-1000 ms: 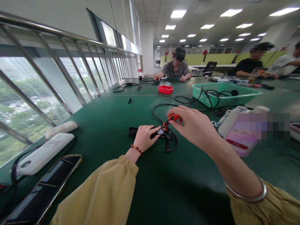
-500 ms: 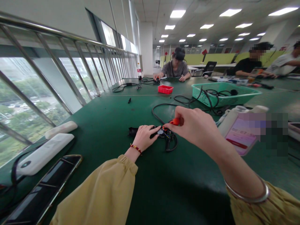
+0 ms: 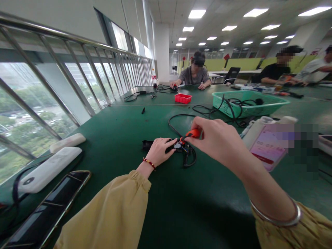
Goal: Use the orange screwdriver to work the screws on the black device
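My left hand (image 3: 160,152) lies over a black elongated device (image 3: 147,145) on the green table, gripping it between thumb and fingers. Thin coloured wires (image 3: 185,148) show at the device's right end, where its casing looks open. In my right hand (image 3: 211,133) is an orange-and-black screwdriver (image 3: 193,133), pinched between thumb and fingers. It points down at the device's right end, close to my left fingertips; its tip is too small to make out. A black cable (image 3: 195,159) loops beside the device.
Beyond my hands stand a small red tray (image 3: 183,99) and a green basket (image 3: 275,104) of black cables. At left lie a dark phone (image 3: 49,207) and a white power bank (image 3: 52,169). A phone with a lit screen (image 3: 269,145) leans at right. Co-workers (image 3: 194,74) sit across the table.
My right hand's hold has shifted slightly, and more of the screwdriver's orange handle shows. My left hand stays on the device.
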A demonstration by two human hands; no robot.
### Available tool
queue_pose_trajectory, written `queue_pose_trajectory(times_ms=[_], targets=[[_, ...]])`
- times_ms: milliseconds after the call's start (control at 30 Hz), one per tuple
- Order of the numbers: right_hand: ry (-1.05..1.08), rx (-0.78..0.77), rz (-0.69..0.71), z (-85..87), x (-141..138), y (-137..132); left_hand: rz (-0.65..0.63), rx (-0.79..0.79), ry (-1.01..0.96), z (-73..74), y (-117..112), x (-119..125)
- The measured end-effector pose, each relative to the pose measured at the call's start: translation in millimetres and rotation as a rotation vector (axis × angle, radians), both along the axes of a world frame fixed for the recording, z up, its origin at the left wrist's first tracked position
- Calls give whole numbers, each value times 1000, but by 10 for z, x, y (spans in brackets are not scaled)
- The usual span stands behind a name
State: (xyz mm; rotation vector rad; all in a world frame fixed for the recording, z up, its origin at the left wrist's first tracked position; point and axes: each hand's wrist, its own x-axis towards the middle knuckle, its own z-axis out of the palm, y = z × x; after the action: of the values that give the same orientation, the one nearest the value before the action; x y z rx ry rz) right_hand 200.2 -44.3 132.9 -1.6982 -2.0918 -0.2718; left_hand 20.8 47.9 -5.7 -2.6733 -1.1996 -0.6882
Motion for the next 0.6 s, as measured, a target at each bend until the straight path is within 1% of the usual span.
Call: queue_pose_trajectory(times_ms=[100, 167, 233, 333, 367, 467, 500, 533, 600], targets=[[5, -6, -30, -7, 2, 2, 1, 6, 3, -9, 3, -3], [27, 15, 11, -11, 0, 9, 5, 8, 1, -13, 0, -1], [40, 15, 23, -15, -5, 19, 2, 9, -6, -16, -1, 3], [55, -10, -29, -19, -9, 42, -5, 3, -27, -15, 4, 6], [67, -4, -22, -19, -7, 51, -9, 0, -37, -13, 5, 6], [103, 28, 82, -21, 5, 72, -19, 3, -100, 7, -3, 8], [104, 25, 91, -23, 9, 76, -19, 13, -132, 17, -11, 12], [98, 16, 76, -25, 13, 79, -19, 23, -162, 26, -19, 18], [88, -9, 0, -29, 16, 83, -18, 39, -205, 42, -37, 32]])
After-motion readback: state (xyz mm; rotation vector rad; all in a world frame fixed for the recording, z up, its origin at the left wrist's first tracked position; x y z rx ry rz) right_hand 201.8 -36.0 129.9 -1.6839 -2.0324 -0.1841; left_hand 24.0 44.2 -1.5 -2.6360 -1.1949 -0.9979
